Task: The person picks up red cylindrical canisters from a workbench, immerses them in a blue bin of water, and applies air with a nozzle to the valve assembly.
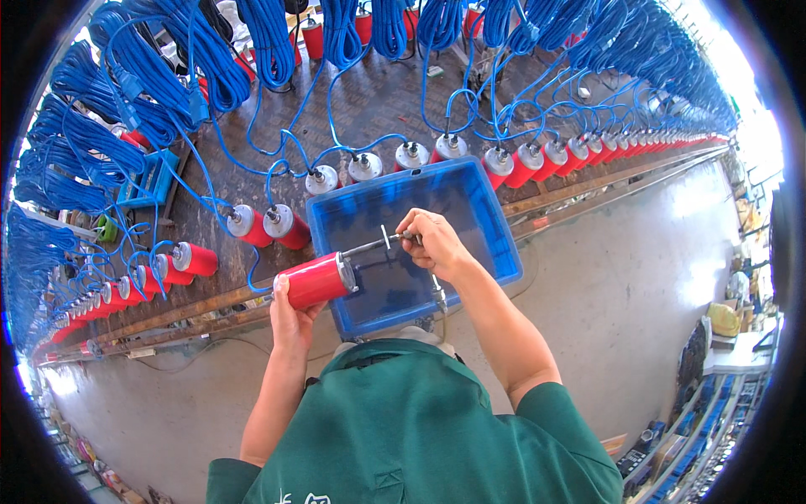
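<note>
My left hand [294, 312] grips the closed end of a red cylinder [314, 281] with a grey metal cap, tilted over the left rim of a blue plastic crate [514, 260]. From its cap a thin dark rod [361, 249] runs right, with a pale crosspiece or disc [386, 238] near its far end. My right hand [434, 244] is closed in a pinch at that end, above the crate; whether it holds the rod or a small part on it is hidden by the fingers. Below this hand a slim metal piece [438, 294] points down; its kind is unclear.
Similar red cylinders [288, 225] with blue cables line the edge of a dark table [369, 109] on both sides. Coiled blue cables [267, 42] hang or lie along the back. A small blue basket [151, 181] stands at left. Shelving [697, 428] is at lower right, beyond grey floor.
</note>
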The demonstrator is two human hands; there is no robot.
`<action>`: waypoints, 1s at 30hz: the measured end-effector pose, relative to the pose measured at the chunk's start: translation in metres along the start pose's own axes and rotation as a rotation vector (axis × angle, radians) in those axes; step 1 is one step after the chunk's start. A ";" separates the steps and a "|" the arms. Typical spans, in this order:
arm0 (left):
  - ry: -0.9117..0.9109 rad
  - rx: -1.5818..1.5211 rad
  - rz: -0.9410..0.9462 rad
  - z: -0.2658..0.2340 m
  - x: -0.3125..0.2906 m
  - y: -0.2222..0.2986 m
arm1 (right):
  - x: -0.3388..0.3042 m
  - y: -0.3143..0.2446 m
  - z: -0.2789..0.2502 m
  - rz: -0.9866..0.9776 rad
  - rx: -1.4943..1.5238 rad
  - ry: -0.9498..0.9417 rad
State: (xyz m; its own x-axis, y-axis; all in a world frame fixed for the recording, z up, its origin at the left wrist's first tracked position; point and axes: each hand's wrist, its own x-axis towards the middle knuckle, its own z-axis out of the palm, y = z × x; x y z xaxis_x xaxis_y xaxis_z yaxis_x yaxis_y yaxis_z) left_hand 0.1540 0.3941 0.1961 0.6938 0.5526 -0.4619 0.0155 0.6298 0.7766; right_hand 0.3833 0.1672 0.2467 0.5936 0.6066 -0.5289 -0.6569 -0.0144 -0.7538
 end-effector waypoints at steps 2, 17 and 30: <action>0.015 -0.001 -0.016 0.001 0.000 0.000 | 0.000 0.000 0.002 -0.009 0.008 0.002; 0.057 0.019 -0.023 0.002 -0.005 -0.001 | 0.004 0.002 -0.008 -0.003 0.070 -0.077; 0.168 0.272 0.393 0.083 -0.017 -0.014 | -0.128 -0.055 -0.224 -0.060 -0.039 -0.027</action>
State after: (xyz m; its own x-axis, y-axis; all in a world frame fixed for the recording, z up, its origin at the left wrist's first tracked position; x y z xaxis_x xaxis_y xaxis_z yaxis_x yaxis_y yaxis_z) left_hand 0.2018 0.3312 0.2287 0.5597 0.8136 -0.1574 -0.0211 0.2038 0.9788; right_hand 0.4476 -0.0881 0.2687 0.6181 0.6282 -0.4725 -0.6019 -0.0083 -0.7985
